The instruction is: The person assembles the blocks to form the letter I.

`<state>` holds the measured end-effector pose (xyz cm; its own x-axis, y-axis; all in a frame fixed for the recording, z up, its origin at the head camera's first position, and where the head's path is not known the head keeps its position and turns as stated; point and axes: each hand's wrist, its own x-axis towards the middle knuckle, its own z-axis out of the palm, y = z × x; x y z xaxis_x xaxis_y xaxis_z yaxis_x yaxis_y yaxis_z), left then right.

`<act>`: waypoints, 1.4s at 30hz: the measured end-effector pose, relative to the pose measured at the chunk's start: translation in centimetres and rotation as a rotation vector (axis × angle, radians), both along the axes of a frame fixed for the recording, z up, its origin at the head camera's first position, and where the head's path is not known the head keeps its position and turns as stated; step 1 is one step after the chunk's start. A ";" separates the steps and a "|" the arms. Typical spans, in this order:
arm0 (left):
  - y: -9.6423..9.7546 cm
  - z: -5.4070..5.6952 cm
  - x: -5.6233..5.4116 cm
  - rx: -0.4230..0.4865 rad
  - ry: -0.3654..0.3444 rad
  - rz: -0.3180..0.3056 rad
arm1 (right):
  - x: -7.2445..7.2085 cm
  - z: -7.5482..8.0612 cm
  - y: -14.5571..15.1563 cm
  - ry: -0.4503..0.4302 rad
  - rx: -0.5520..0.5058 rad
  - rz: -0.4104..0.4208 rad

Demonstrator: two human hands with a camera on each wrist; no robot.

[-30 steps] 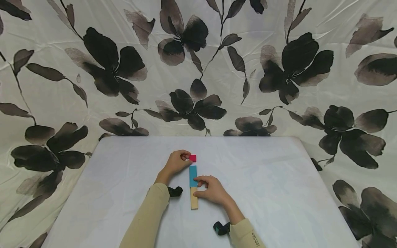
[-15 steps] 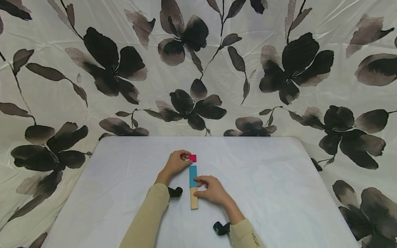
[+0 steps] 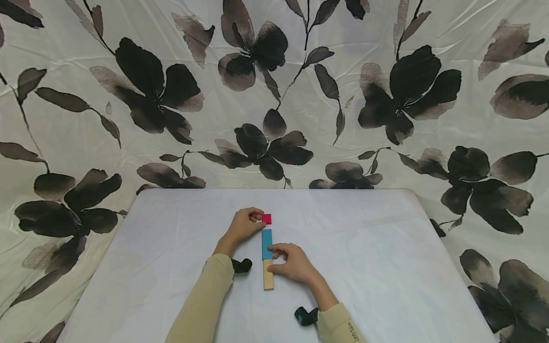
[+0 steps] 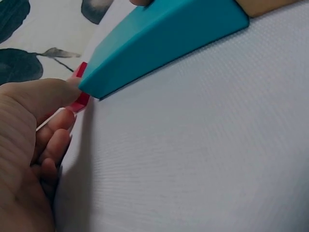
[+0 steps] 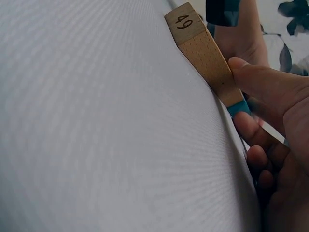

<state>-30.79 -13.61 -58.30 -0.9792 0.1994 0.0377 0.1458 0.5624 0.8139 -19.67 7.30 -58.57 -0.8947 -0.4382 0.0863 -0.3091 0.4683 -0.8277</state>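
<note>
My left hand [image 3: 242,225] pinches a small red wooden block [image 3: 267,219] between thumb and fingers, just beyond the far end of a blue block [image 3: 266,240]. A narrow gap separates red from blue in the head view. End to end with the blue block lies a natural-wood block [image 3: 268,278], its near end marked with digits in the right wrist view. My right hand [image 3: 293,261] rests at the right side of this pair. Its thumb [image 5: 256,79] touches the wooden block, and its index finger [image 5: 248,126] touches the blue one. Neither finger wraps around a block.
The blocks lie in a line on a white-covered table [image 3: 364,267]. A dark wrist device sits at each wrist, left [image 3: 242,266] and right [image 3: 305,316]. Behind the table's far edge hangs a floral-patterned cloth [image 3: 266,95].
</note>
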 end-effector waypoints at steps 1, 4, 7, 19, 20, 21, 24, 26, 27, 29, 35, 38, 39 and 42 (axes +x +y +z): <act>-0.1 0.1 0.1 0.006 -0.002 -0.002 | 0.1 0.1 0.0 -0.004 -0.003 0.000; -0.7 0.2 0.3 0.027 -0.004 -0.011 | 0.1 0.2 -0.1 -0.013 -0.015 0.004; -1.4 0.3 0.6 0.031 -0.011 -0.016 | 0.2 0.3 -0.1 -0.017 -0.021 0.012; -2.7 1.6 2.2 -0.012 -0.030 -0.028 | 0.1 0.5 0.1 0.006 -0.045 -0.010; -2.8 1.6 2.4 -0.016 -0.031 -0.028 | 0.1 0.5 0.1 0.005 -0.048 -0.015; -2.9 1.6 2.5 -0.021 -0.031 -0.027 | 0.2 0.5 0.1 0.001 -0.051 -0.020; -3.1 1.5 3.0 -0.036 -0.032 -0.027 | 0.3 0.5 0.0 -0.012 -0.063 -0.041; -3.3 1.5 3.4 -0.041 -0.033 -0.023 | 0.4 0.5 -0.1 -0.017 -0.077 -0.051; -3.4 1.5 3.6 -0.041 -0.033 -0.021 | 0.5 0.5 -0.2 -0.016 -0.086 -0.054; -3.5 1.5 4.0 -0.046 -0.036 -0.015 | 0.6 0.4 -0.2 -0.025 -0.098 -0.066; -3.8 1.4 5.3 -0.043 -0.022 -0.022 | 0.9 0.7 0.0 -0.050 -0.113 -0.114; -3.7 1.4 5.8 -0.041 -0.008 -0.025 | 1.0 1.1 0.2 -0.031 -0.132 -0.126; -3.7 1.4 6.1 -0.042 -0.006 -0.021 | 1.0 1.3 0.3 -0.025 -0.137 -0.127; -3.8 1.2 6.7 -0.056 0.007 -0.009 | 1.1 1.7 0.5 -0.008 -0.138 -0.134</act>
<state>-24.13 -17.46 -57.11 -0.9771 0.2103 0.0327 0.1565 0.6057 0.7801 -18.58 7.84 -56.90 -0.9451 -0.2997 0.1303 -0.2452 0.3869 -0.8889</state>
